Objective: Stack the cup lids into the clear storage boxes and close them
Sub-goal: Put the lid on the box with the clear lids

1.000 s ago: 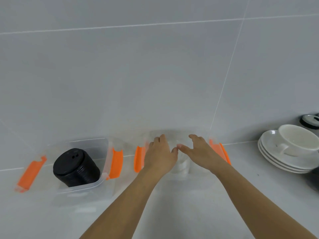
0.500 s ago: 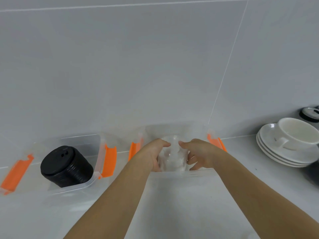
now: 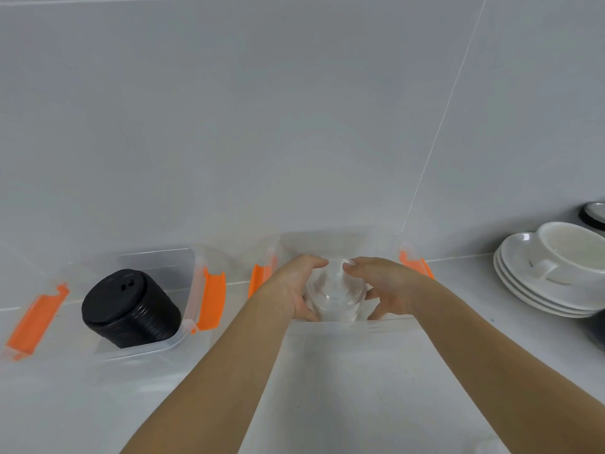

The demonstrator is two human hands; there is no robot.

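A stack of clear dome cup lids (image 3: 335, 291) stands inside the right clear storage box (image 3: 340, 239), which has orange latches on both ends. My left hand (image 3: 294, 286) grips the stack's left side and my right hand (image 3: 384, 286) grips its right side, fingers curled over the top. To the left, a stack of black cup lids (image 3: 129, 309) sits in the left clear storage box (image 3: 193, 283), also with orange latches and no cover on it. A clear flat box cover (image 3: 360, 371) lies on the counter just in front of the right box, between my forearms.
White saucers with a white cup (image 3: 556, 273) on top stand at the right against the tiled wall. A dark round object (image 3: 592, 213) sits behind them, and another dark thing (image 3: 597, 332) shows at the right edge. The wall is close behind both boxes.
My hands went from resting over the right box to clasping the clear lid stack from both sides. The view has dropped and moved closer, and the flat cover has come into sight.
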